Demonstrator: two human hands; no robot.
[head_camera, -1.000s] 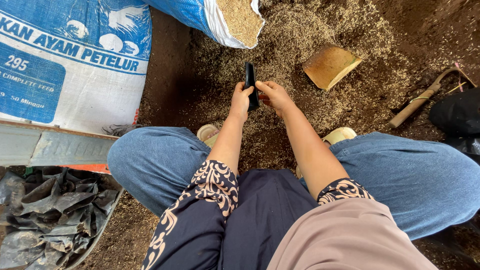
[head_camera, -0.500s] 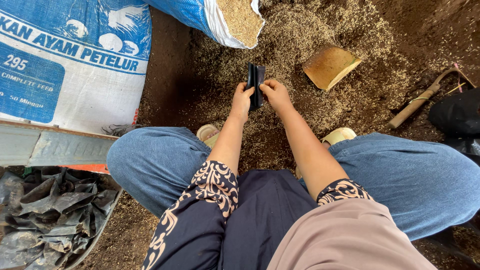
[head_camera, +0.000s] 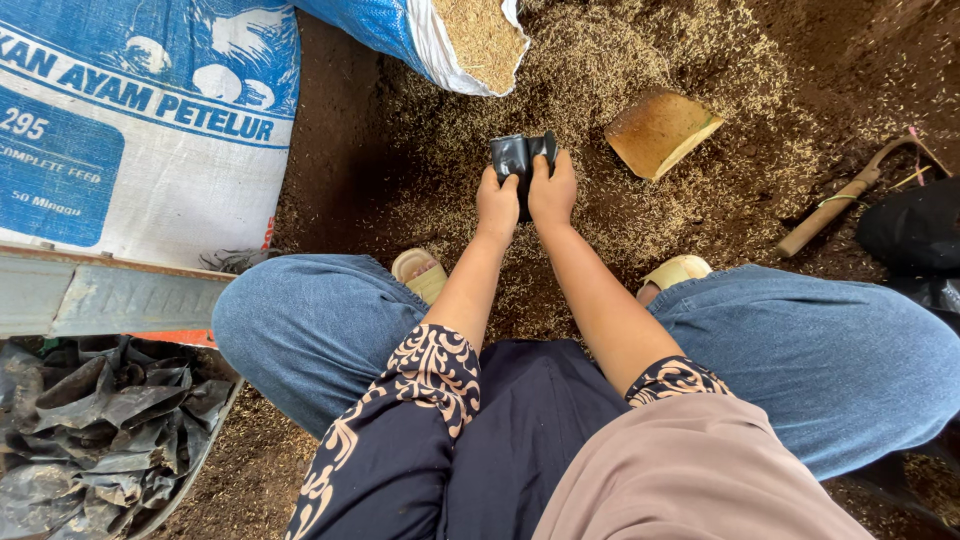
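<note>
I hold a small black plastic bag (head_camera: 522, 160) between both hands, out in front of my knees above the husk-strewn ground (head_camera: 600, 230). My left hand (head_camera: 497, 205) pinches its left edge, my right hand (head_camera: 553, 190) its right edge, fingers curled shut on the film. It looks thin, limp and light, probably slippery, so the mouth edges seem the best place to grip. Whether its mouth is open I cannot tell; my fingers cover its lower part. Beyond my right hand lies a tan scoop (head_camera: 660, 130); beyond my left, an open feed sack (head_camera: 440, 40), cut off by the frame.
</note>
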